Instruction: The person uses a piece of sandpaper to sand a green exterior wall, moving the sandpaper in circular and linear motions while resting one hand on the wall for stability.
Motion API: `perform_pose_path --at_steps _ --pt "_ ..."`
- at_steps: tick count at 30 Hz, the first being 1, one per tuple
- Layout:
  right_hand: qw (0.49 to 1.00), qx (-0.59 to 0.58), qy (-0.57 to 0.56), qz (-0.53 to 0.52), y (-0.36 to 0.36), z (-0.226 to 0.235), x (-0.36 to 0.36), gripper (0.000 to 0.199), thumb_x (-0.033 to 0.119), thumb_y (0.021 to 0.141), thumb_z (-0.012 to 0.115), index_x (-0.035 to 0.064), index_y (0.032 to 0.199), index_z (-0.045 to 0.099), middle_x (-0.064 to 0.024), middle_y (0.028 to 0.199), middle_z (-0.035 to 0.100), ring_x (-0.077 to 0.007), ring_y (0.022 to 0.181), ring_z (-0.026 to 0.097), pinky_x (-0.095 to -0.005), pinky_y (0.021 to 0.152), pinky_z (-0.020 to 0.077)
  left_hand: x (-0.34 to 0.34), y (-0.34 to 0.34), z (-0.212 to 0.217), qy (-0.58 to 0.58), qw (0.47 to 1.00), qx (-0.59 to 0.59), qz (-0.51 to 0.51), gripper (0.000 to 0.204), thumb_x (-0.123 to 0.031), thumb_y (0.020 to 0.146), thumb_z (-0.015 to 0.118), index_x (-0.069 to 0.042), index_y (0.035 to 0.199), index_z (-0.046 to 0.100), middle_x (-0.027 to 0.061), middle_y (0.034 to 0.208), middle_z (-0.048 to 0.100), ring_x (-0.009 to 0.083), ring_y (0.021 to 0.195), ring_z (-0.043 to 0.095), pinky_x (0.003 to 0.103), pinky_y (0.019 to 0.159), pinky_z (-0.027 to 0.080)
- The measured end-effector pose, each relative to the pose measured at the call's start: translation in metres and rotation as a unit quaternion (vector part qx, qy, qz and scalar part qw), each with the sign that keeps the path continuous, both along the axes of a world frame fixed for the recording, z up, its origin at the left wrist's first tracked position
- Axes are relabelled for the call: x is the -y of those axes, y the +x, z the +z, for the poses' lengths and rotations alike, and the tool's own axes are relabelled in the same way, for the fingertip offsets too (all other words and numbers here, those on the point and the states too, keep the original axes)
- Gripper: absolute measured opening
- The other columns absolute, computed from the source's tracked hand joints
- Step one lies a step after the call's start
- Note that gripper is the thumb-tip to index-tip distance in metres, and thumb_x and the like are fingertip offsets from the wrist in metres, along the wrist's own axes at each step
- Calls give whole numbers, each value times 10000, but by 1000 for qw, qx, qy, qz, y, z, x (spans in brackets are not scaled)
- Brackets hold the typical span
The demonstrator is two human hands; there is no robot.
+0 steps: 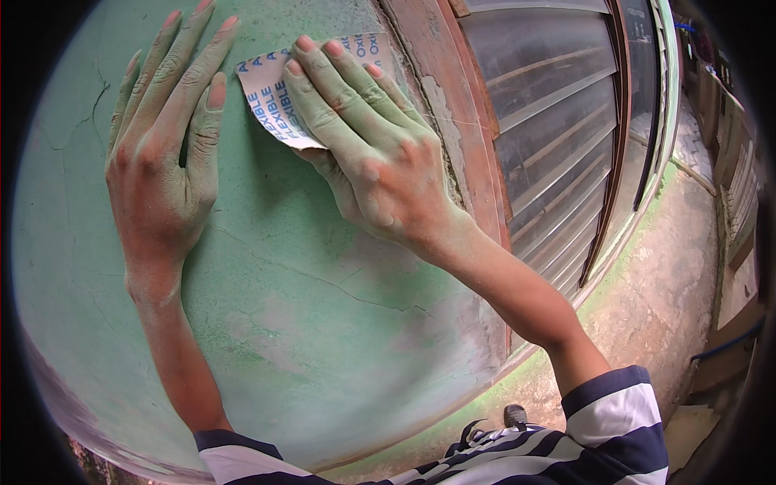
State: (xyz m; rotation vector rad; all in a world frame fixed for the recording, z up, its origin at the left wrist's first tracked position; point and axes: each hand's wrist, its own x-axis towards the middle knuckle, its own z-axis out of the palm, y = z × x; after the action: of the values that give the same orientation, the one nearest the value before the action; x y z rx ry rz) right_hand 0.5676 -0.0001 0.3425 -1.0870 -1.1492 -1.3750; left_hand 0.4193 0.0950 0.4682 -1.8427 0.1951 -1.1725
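Note:
My right hand (368, 145), dusted green, presses a white-backed sheet of sandpaper (275, 101) flat against a pale green painted wall (307, 323). Its fingers lie spread over the sheet, near the wall's right edge. My left hand (166, 137), also covered in green dust, rests flat on the wall just left of the sheet with its fingers apart and holds nothing. The wall's paint is cracked and worn, with paler patches below the hands.
A reddish-brown wooden window frame (465, 121) with slanted glass louvres (550, 137) borders the wall on the right. Below it runs a concrete floor (663, 275) with green dust along the wall's base. Wooden structures stand at the far right.

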Motion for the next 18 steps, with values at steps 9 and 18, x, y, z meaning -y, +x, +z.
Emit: perform_pose_path --at_steps 9,18 --pt "995 -63 -71 10 -9 -61 13 473 101 842 559 22 1308 585 -157 1405 518 -301 1336 464 -411 1124 332 3 -9 -3 26 999 5 38 378 -278 1024 412 -231 1377 541 -22 1458 483 196 1403 370 442 1180 251" --pt "993 -85 -77 -39 -10 -106 8 505 185 860 532 22 1337 558 -130 1430 500 -268 1366 428 -419 1134 328 -5 -10 -3 43 999 22 13 350 -244 990 505 -236 1329 591 -17 1374 566 191 1345 453 411 1150 323"
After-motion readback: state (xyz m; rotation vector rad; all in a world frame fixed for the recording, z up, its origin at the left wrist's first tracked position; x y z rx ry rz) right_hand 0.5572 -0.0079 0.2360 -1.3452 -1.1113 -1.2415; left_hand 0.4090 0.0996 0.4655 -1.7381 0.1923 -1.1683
